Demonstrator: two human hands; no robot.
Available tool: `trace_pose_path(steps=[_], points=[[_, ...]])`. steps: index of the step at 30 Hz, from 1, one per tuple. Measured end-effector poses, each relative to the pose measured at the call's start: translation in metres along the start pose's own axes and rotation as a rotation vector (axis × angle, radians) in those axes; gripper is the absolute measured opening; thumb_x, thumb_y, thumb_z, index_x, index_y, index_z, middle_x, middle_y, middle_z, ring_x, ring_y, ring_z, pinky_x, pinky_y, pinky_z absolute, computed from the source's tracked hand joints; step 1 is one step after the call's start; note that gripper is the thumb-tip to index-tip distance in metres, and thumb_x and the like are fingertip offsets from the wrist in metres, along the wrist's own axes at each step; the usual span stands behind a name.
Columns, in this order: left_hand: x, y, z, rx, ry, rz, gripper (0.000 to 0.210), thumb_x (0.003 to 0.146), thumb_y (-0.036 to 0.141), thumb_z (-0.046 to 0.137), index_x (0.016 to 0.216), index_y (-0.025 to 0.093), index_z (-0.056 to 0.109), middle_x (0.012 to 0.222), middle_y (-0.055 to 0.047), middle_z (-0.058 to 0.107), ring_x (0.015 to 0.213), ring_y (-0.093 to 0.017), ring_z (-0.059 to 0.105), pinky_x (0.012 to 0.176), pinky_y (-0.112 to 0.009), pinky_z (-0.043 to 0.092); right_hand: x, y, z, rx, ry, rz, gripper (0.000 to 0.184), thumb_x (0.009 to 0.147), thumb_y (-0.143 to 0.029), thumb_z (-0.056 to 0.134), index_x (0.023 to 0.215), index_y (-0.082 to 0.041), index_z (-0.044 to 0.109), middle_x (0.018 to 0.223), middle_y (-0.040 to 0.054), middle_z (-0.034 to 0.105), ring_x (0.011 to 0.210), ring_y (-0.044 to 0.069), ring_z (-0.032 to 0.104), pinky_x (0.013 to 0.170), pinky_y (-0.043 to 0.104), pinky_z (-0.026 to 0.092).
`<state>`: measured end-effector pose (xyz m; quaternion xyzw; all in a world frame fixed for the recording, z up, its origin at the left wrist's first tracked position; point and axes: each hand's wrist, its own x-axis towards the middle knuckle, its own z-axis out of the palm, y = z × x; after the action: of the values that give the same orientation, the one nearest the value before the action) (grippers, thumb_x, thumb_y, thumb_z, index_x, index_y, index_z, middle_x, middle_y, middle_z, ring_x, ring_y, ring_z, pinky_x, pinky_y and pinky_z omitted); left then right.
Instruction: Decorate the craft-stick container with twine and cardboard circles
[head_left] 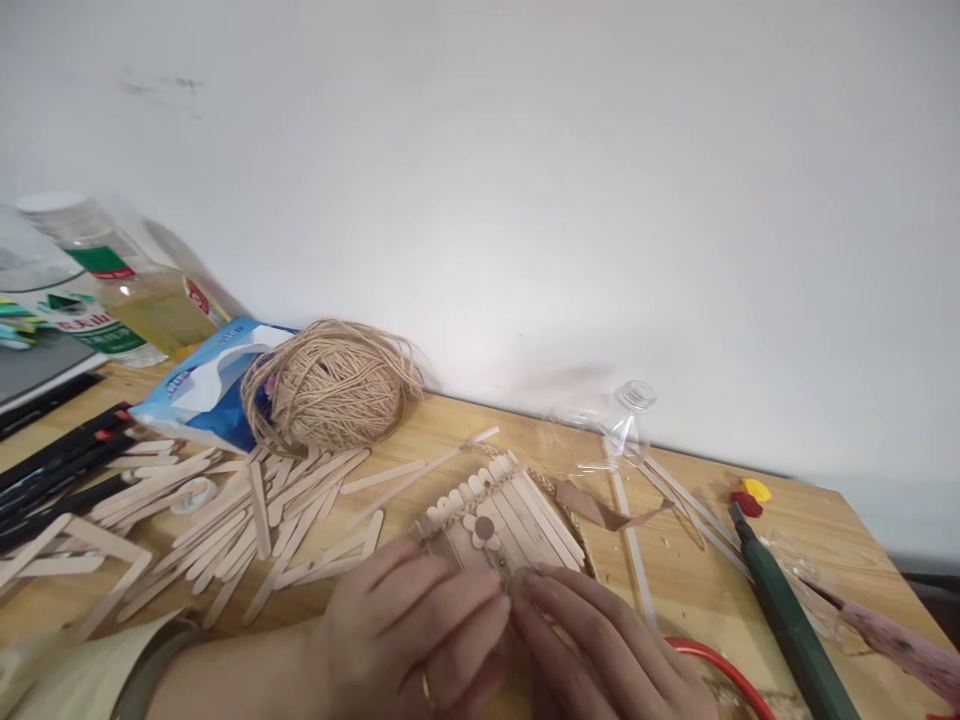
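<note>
A small panel of craft sticks (536, 515) lies in front of me, with twine along its edges and a flower decoration (484, 530) on its face. My left hand (420, 620) and my right hand (600, 640) meet at the near part of this panel, covering it. The fingertips of both are pinched close together and touch or nearly touch. Whatever sits between them is too small and blurred to name. A ring shows on a finger of the left hand.
Loose craft sticks (225, 520) cover the left side, before a twine ball (337, 390) and a blue packet (210, 385). Bottles (169, 310) stand behind. To the right are a clear bottle (628, 425), brown scrap (592, 503), a dark green tool (787, 625) and a red loop (720, 665).
</note>
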<state>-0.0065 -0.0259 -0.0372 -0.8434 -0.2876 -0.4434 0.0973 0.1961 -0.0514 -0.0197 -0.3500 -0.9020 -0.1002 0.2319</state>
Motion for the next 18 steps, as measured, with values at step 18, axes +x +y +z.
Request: trace_pose_path(steps=[18], points=[[0.007, -0.044, -0.084, -0.033, -0.100, -0.392, 0.017, 0.083, 0.016, 0.052, 0.097, 0.019, 0.060, 0.087, -0.003, 0.068, 0.086, -0.018, 0.058, 0.076, -0.031, 0.048, -0.013, 0.000, -0.034, -0.035, 0.104, 0.206, 0.021, 0.092, -0.022, 0.044, 0.106, -0.015, 0.058, 0.096, 0.0091, 0.068, 0.086, 0.018, 0.067, 0.072, 0.027, 0.055]])
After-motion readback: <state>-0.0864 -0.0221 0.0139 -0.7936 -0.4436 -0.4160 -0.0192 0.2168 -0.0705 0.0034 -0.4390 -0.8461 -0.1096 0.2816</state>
